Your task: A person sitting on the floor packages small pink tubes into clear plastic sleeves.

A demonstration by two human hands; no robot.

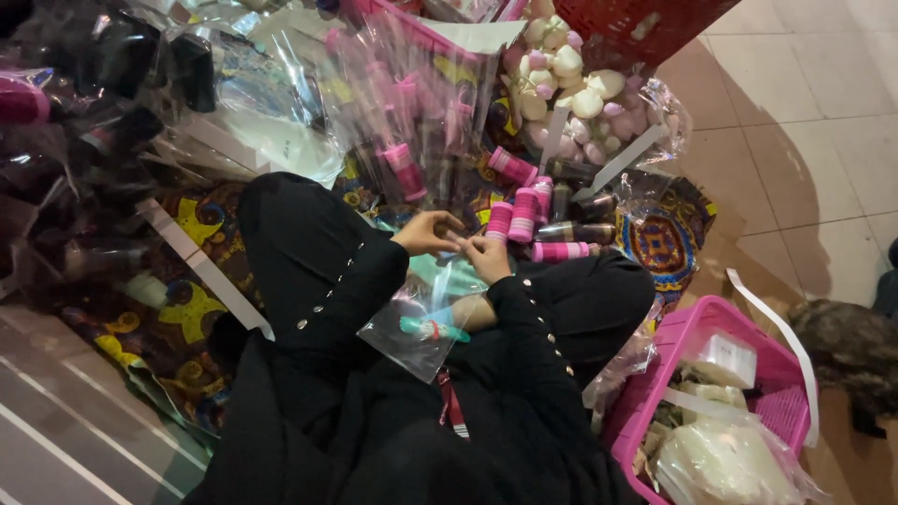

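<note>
My left hand [427, 232] and my right hand [488, 256] meet in front of me, fingertips pinched together on the top edge of a clear plastic bag [418, 329]. The bag hangs down over my black-sleeved lap. Inside it lies a small teal item with a red-and-white end [433, 328]. Just beyond my hands stand pink-capped dark bottles [522, 214], and one more lies on its side [561, 251].
Piles of clear-wrapped pink-capped bottles [402, 112] fill the top. A bag of white and pink sponges [572, 84] sits at upper right. A pink basket [694, 329] with wrapped packs is at lower right. Patterned cloth [659, 243] covers the floor; a dark furry shape [851, 348] lies at far right.
</note>
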